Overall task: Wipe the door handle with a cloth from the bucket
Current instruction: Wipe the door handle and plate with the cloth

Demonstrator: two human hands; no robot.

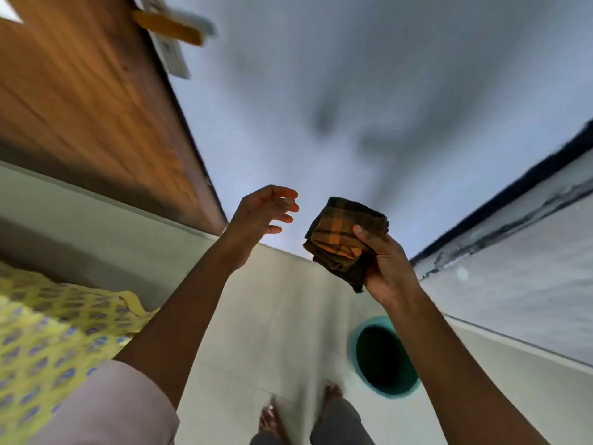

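My right hand [386, 266] holds a folded orange and dark checked cloth [343, 240] at chest height, thumb on top of it. A short gap to the left of the cloth, my left hand [264, 213] is raised with its fingers spread and nothing in them. The teal bucket [353, 348] stands on the floor below my right arm, its inside dark. The golden door handle [168, 27] sticks out from a pale plate on the edge of the wooden door [80, 107] at the top left, far above both hands and blurred.
A blue-grey wall [353, 91] with dark smudges fills the middle. Pale floor tiles [272, 316] run underfoot, with my bare feet [269, 422] at the bottom. A yellow patterned fabric [48, 332] lies at the lower left. A white wall [513, 268] stands on the right.
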